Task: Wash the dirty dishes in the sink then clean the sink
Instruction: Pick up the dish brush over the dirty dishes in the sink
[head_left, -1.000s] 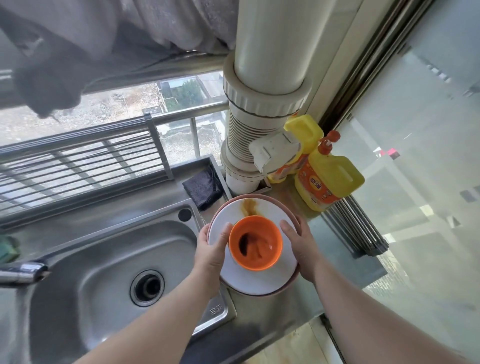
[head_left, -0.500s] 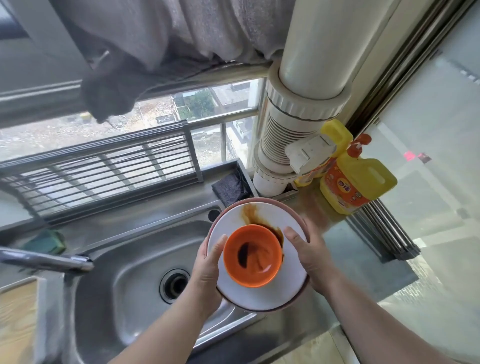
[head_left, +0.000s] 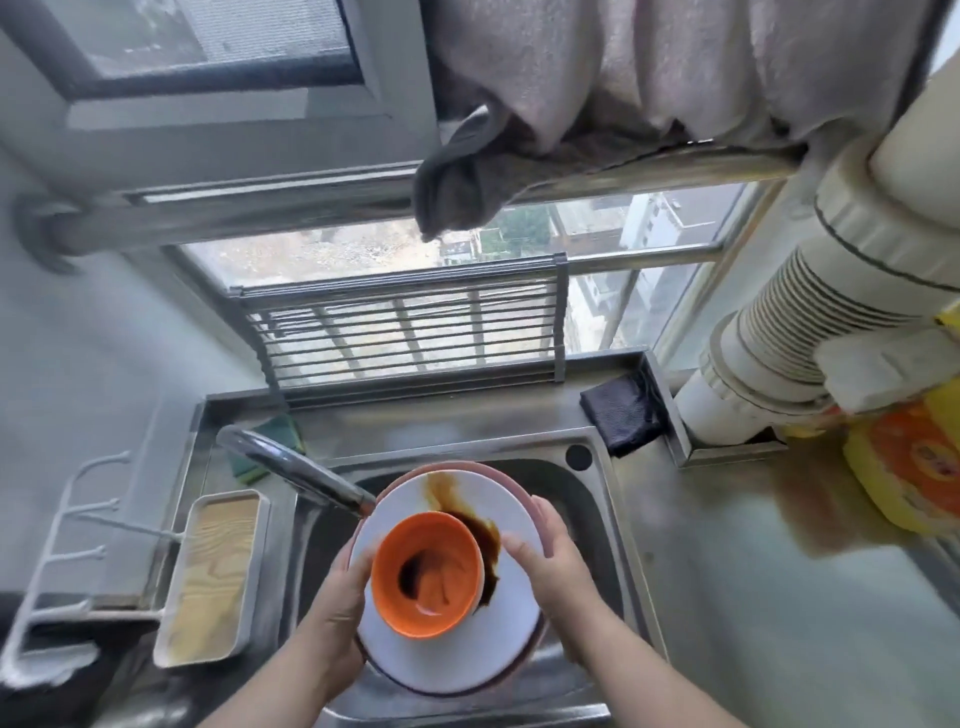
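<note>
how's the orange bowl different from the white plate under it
The orange bowl is deep and smaller across; the white plate is flat and wider. The bowl sits on the plate, which lies on a pink dish. Both carry dark brown sauce, and both hands hold the stack.

A steel counter (head_left: 717, 597) with a sink (head_left: 582, 499) sunk into it carries the things. Along its back edge a green sponge (head_left: 275, 431) lies near the left corner by the base of the tap (head_left: 291, 462), and a dark folded cloth (head_left: 621, 410) lies at the right end against the raised rim. At the right edge a yellow detergent bottle (head_left: 904, 462) stands beside a white pipe (head_left: 748, 384), with a brown stain (head_left: 810, 499) on the steel in front of it.
</note>
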